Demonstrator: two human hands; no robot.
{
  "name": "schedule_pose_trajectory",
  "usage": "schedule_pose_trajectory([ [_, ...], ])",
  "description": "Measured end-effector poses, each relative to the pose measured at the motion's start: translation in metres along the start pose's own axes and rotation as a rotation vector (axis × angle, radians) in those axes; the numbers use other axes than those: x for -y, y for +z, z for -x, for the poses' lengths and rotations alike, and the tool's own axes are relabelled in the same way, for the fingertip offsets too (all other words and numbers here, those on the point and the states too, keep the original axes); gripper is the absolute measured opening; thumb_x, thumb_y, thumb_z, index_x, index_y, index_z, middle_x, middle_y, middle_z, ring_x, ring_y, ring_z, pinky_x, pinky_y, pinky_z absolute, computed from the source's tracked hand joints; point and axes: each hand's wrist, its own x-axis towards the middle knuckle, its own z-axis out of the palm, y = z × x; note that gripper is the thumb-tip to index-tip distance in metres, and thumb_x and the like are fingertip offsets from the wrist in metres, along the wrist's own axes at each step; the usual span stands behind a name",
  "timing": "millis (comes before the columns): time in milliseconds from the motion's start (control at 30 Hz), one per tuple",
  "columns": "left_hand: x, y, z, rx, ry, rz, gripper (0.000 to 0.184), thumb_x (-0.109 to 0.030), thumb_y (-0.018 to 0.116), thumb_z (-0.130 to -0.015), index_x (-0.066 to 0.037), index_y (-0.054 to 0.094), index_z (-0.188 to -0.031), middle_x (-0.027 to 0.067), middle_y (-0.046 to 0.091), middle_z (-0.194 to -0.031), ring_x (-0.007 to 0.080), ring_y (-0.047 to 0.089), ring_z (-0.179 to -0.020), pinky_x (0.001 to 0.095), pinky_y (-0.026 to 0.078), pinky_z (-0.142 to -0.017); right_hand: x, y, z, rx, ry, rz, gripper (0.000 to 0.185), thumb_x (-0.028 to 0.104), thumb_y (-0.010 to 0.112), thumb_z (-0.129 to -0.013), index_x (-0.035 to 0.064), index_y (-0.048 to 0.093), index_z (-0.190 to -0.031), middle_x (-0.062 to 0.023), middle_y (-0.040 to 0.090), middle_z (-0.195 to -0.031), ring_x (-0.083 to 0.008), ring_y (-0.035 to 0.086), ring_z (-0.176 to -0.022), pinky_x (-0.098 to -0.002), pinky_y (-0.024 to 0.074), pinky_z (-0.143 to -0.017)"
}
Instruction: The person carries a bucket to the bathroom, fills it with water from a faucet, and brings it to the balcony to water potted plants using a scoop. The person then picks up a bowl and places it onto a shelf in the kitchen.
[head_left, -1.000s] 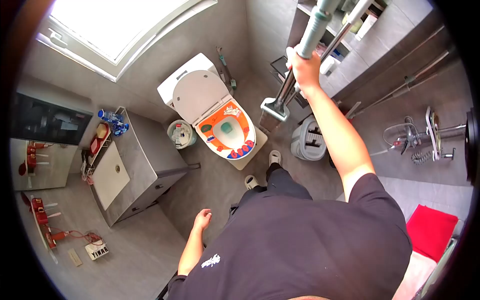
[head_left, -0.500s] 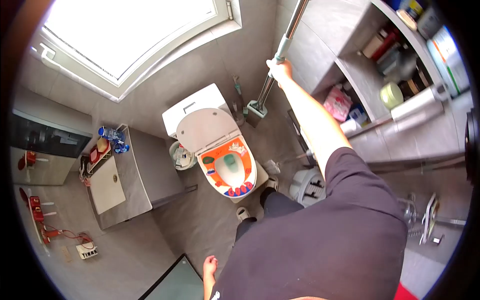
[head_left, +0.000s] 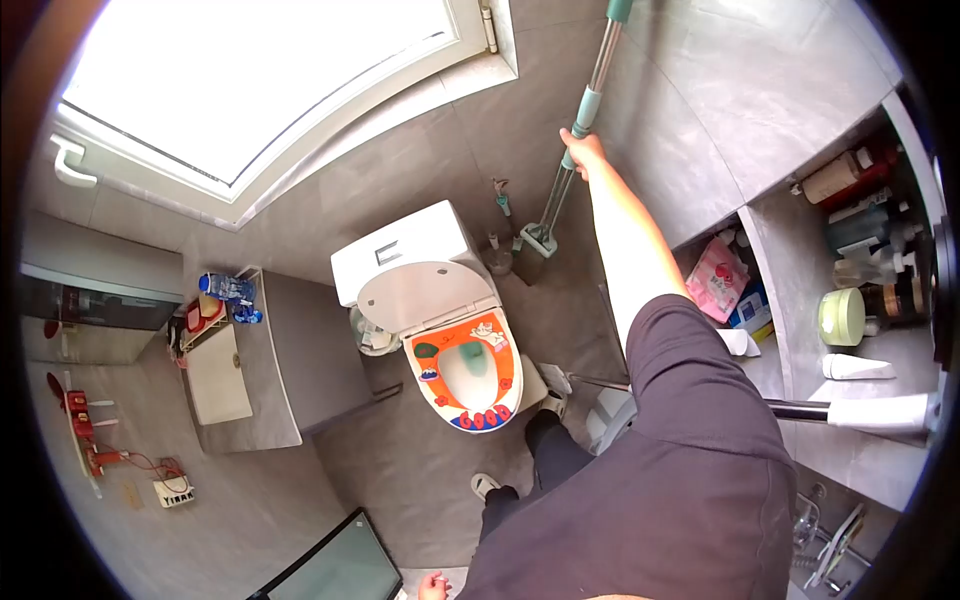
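Observation:
A sponge mop with a silver and pale green pole (head_left: 590, 100) slants up along the wall in the far corner. My right hand (head_left: 582, 150) is closed around its pole, just below a pale green collar. The mop head (head_left: 538, 240) is down by the floor beside a toilet brush (head_left: 503, 200). At the bottom edge, my left hand (head_left: 433, 586) hangs low, partly cut off by the frame. Its fingers are loosely bent and I see nothing in them. Between the hands and the far wall stands a toilet (head_left: 460, 375) with its lid raised and an orange decorated seat.
Wall shelves (head_left: 765, 300) with bottles, jars and packets are close to my right arm. A grey counter (head_left: 270, 360) stands at left, below the window (head_left: 270, 80). A waste bin (head_left: 372, 335) sits beside the toilet. A dark-framed glass panel (head_left: 335, 565) lies at lower left.
The view has shifted, so the toilet and mop appear lower and more of the upper pole shows. My right hand keeps its grip on the pole. My left hand is lower in the frame.

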Motion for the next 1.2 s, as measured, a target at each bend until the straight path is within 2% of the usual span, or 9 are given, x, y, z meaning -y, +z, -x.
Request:
schedule_pose_trajectory([
  [167,0.058,0.012,-0.041,-0.144,0.103,-0.025,0.036,-0.019,0.051,-0.102,-0.002,0.058,-0.133,0.0209,0.063,-0.126,0.0293,0.064,-0.108,0.0387,0.052,-0.093,0.03,0.009,-0.013,-0.012,0.089,0.07,0.056,0.044,0.08,-0.082,-0.0018,0.064,-0.109,-0.0198,0.071,-0.106,-0.0292,0.069,-0.102,-0.0434,0.0539,-0.08],
  [200,0.054,0.02,-0.07,-0.149,0.074,0.371,0.034,-0.011,0.058,-0.096,-0.003,0.058,-0.129,0.0084,0.071,-0.1,0.0178,0.071,-0.083,0.0293,0.053,-0.062,0.034,0.016,-0.022,-0.075,-0.006,0.078,0.058,0.043,0.081,-0.082,-0.0032,0.062,-0.113,-0.0221,0.07,-0.11,-0.0317,0.068,-0.106,-0.0434,0.0534,-0.085],
  [467,0.002,0.004,-0.079,-0.101,0.197,0.285,0.034,-0.014,0.062,-0.097,-0.003,0.06,-0.129,0.0069,0.069,-0.097,0.0138,0.066,-0.084,0.0293,0.053,-0.075,0.084,0.001,0.062,-0.481,-0.333,-0.031,0.075,0.034,0.078,-0.078,-0.0058,0.048,-0.134,-0.0271,0.059,-0.126,-0.0379,0.061,-0.115,-0.0458,0.0498,-0.098],
  [633,0.034,-0.009,-0.154,-0.049,0.351,0.105,0.033,-0.016,0.063,-0.096,-0.003,0.062,-0.127,0.0076,0.071,-0.095,0.0153,0.067,-0.085,0.0317,0.054,-0.08,0.227,-0.084,0.346,0.479,-0.663,-0.76,0.03,0.017,0.045,-0.107,-0.0018,0.068,-0.104,-0.0098,0.071,-0.097,-0.0177,0.067,-0.088,-0.0301,0.0528,-0.083],
  [767,-0.005,-0.055,-0.169,0.016,0.4,-0.023,0.035,-0.023,0.062,-0.097,-0.004,0.064,-0.127,0.0142,0.072,-0.109,0.022,0.068,-0.097,0.0354,0.054,-0.087,0.319,-0.185,0.532,0.849,-1.419,-0.471,0.014,0.006,0.063,-0.088,-0.0051,0.07,-0.093,-0.0138,0.07,-0.076,-0.0209,0.065,-0.064,-0.0347,0.0552,-0.065],
  [867,-0.01,-0.091,-0.159,0.018,0.522,-0.155,0.034,-0.022,0.06,-0.097,-0.004,0.064,-0.125,0.0168,0.071,-0.112,0.0247,0.068,-0.099,0.0369,0.054,-0.087,0.364,-0.235,0.627,1.282,-0.933,-0.219,0.01,0.006,0.067,-0.082,-0.0032,0.069,-0.077,-0.0121,0.065,-0.066,-0.0208,0.063,-0.059,-0.0357,0.0549,-0.062],
  [933,0.017,-0.097,-0.333,-0.178,1.013,-0.344,0.032,-0.017,0.063,-0.095,-0.003,0.064,-0.123,0.0121,0.071,-0.103,0.0187,0.067,-0.087,0.0332,0.055,-0.079,0.368,-0.25,0.665,1.415,-0.745,-0.013,0.011,0.005,0.069,-0.078,-0.0021,0.067,-0.07,-0.0111,0.063,-0.061,-0.0211,0.062,-0.057,-0.0362,0.0548,-0.061],
  [967,-0.007,-0.11,-0.31,0.069,0.719,-0.068,0.03,-0.014,0.061,-0.096,-0.002,0.063,-0.124,0.0098,0.07,-0.099,0.0161,0.067,-0.086,0.0315,0.057,-0.077,0.362,-0.251,0.686,1.379,-0.752,-0.022,0.01,0.006,0.069,-0.078,-0.0018,0.067,-0.071,-0.0111,0.063,-0.063,-0.0214,0.062,-0.058,-0.0362,0.0548,-0.062],
  [1200,0.007,-0.146,-0.41,0.199,0.714,-0.268,0.03,-0.009,0.06,-0.097,-0.002,0.062,-0.126,0.0115,0.071,-0.11,0.0208,0.068,-0.096,0.0333,0.056,-0.082,0.341,-0.264,0.82,1.08,-0.848,-0.009,0.01,0.008,0.07,-0.077,0.0,0.065,-0.078,-0.0108,0.063,-0.07,-0.0234,0.063,-0.066,-0.0361,0.0552,-0.066],
])
